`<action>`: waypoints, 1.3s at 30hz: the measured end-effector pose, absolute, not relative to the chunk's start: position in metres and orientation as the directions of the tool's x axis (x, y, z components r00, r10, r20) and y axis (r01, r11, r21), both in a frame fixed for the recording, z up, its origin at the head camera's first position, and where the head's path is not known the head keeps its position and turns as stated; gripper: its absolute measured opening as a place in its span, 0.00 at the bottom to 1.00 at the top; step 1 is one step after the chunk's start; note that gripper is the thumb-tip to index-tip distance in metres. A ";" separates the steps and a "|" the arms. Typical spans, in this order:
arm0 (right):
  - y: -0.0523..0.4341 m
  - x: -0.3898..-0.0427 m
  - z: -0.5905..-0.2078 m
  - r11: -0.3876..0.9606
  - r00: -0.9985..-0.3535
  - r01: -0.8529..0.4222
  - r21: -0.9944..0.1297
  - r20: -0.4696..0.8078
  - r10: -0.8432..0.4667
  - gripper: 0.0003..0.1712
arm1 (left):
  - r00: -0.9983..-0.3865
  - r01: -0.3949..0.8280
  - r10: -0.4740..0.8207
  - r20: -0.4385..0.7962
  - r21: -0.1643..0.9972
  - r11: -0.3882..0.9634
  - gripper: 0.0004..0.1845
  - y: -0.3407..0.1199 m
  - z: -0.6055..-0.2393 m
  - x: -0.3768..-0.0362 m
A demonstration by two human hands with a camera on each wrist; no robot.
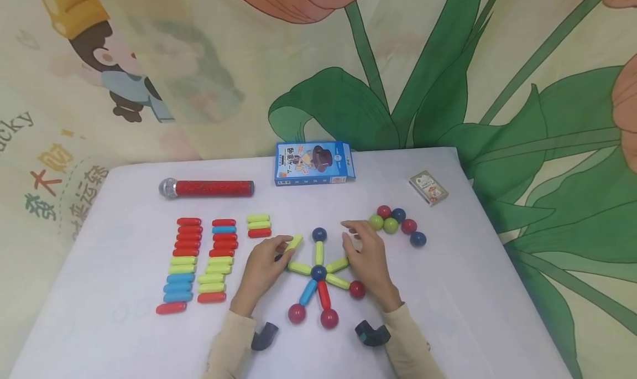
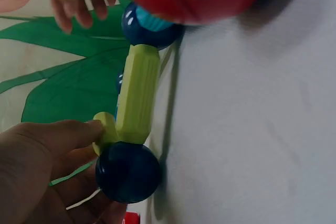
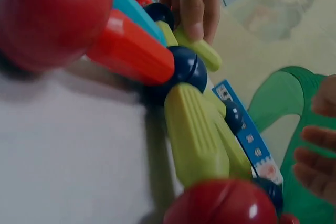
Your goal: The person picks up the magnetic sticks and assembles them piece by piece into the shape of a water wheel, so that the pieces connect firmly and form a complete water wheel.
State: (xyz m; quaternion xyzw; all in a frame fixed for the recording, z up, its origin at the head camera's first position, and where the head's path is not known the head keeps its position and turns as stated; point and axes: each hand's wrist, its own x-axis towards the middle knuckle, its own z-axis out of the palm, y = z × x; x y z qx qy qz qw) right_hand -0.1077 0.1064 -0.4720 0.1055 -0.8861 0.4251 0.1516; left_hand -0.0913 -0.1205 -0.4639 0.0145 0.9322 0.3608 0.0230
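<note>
Two hands: both work at the centre of the head view, over a star of sticks and balls.
Left grip: the left hand (image 1: 261, 268) pinches a loose green stick (image 1: 294, 242) between thumb and fingertips, tilted, just left of the star; the left wrist view shows a dark ball close under that hand.
Right grip: the right hand (image 1: 367, 260) has its fingers spread and relaxed, holding nothing, resting by the star's right arm.
Star: a blue hub ball (image 1: 318, 272) with green, blue and red sticks radiating, a blue ball (image 1: 319, 234) on top, red balls (image 1: 329, 318) at the lower ends.
Risk, hub: the joints look magnetic, I judge; bringing the held stick in at an angle could snap it onto the wrong arm or drag the hub sideways.
Risk, balls: a nudge from either wrist could roll the end balls off across the tabletop (image 1: 473, 290).
Risk, spare balls: the loose cluster (image 1: 395, 222) at centre right sits near the right fingertips and could scatter.
</note>
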 end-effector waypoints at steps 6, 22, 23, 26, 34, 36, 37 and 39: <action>0.087 -0.122 -0.477 0.660 -0.977 -0.183 -0.729 0.061 -0.205 0.21 | -0.997 0.001 0.054 -0.064 0.631 0.776 0.19 -0.121 -0.470 -0.089; 0.064 -0.138 -0.485 0.687 -0.920 -0.289 -0.667 -0.004 -0.391 0.20 | -0.996 0.047 0.082 -0.027 0.629 0.776 0.19 -0.118 -0.477 -0.085; 0.063 -0.138 -0.485 0.683 -0.917 -0.292 -0.669 -0.006 -0.398 0.20 | -0.996 0.053 0.084 -0.020 0.627 0.777 0.19 -0.117 -0.478 -0.085; 0.062 -0.137 -0.484 0.683 -0.913 -0.301 -0.665 -0.004 -0.407 0.20 | -0.996 0.065 0.092 -0.010 0.631 0.773 0.19 -0.117 -0.478 -0.085; 0.078 -0.123 -0.473 0.657 -0.948 -0.279 -0.701 0.091 -0.305 0.18 | -0.989 0.046 -0.056 0.140 0.631 0.774 0.14 -0.143 -0.479 -0.097; 0.084 -0.115 -0.471 0.657 -0.951 -0.288 -0.697 0.129 -0.280 0.17 | -0.978 0.036 -0.095 0.187 0.593 0.804 0.14 -0.152 -0.479 -0.101; 0.086 -0.110 -0.471 0.654 -0.950 -0.297 -0.696 0.146 -0.276 0.16 | -0.974 0.029 -0.104 0.200 0.570 0.821 0.15 -0.155 -0.478 -0.103; 0.090 -0.101 -0.472 0.639 -0.940 -0.331 -0.694 0.182 -0.288 0.15 | -0.976 0.016 -0.103 0.191 0.540 0.842 0.16 -0.161 -0.479 -0.105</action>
